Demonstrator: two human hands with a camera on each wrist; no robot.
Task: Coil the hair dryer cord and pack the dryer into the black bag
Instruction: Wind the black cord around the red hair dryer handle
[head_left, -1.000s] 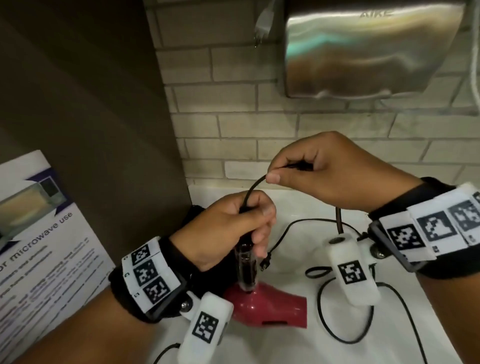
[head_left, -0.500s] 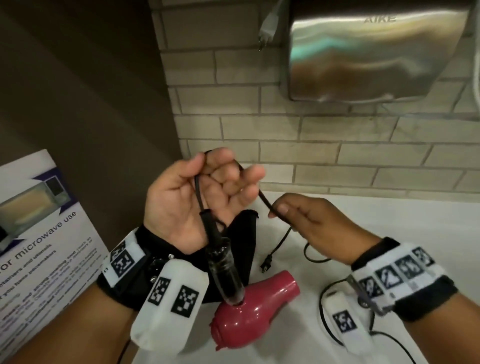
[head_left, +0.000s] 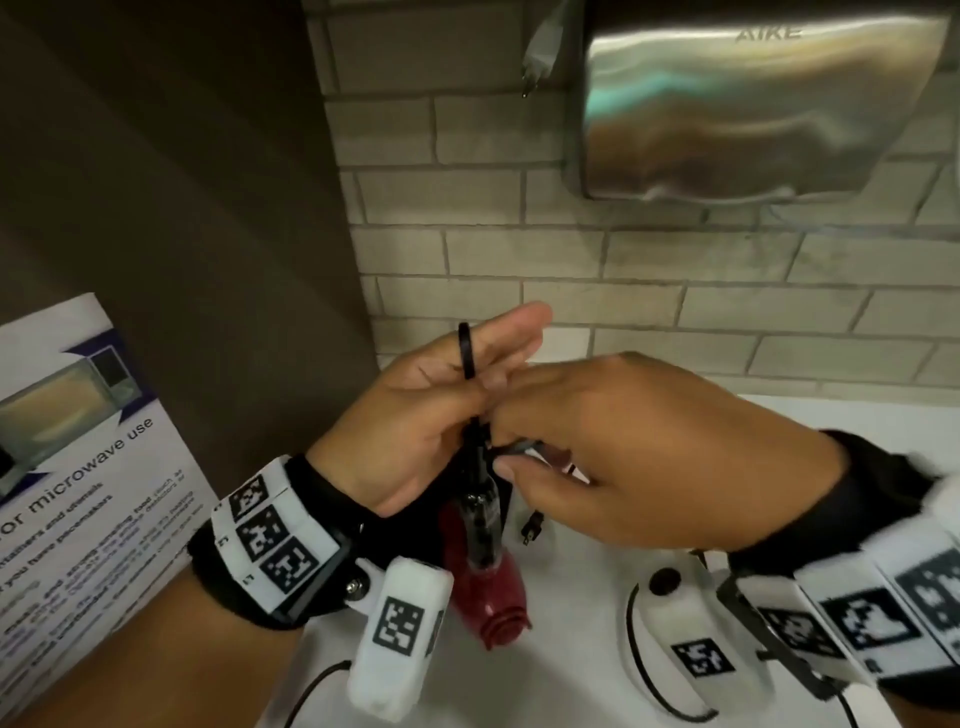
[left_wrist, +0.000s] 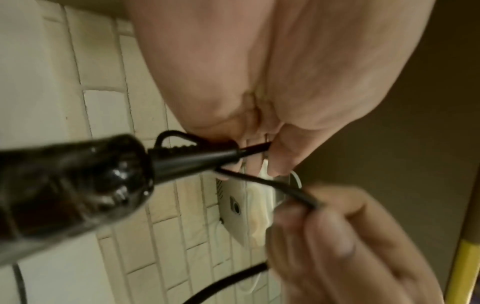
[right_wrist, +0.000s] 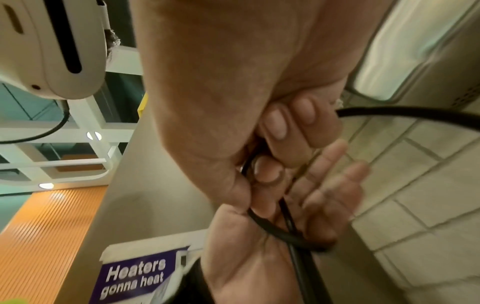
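The cord (head_left: 466, 349) now runs up across my left hand (head_left: 415, 415) and over the forefinger, a first loop, with the red hair dryer (head_left: 488, 597) hanging below by its dark handle, nozzle down, just above the white counter (head_left: 571, 649). Half a second ago my right hand (head_left: 649, 457) was out to the side, drawing the cord away from the open left palm; now it has come back in against that palm and is laying the next stretch across it, thumb and fingertips pinched on the cord. A second ago the left hand was fisted on the cord; now its fingers are nearly straight, the thumb pressing the loop down near the base of the palm, as the right wrist view shows. I judge the coiling barely begun: one turn made, and a long run of cord trailing on the counter with the plug (head_left: 532, 525) lying just beside the dryer. A dark patch behind the handle may be the black bag; I cannot tell. A microwave notice (head_left: 78, 467) leans at the left, and a steel hand dryer (head_left: 753, 104) hangs on the tiled wall.
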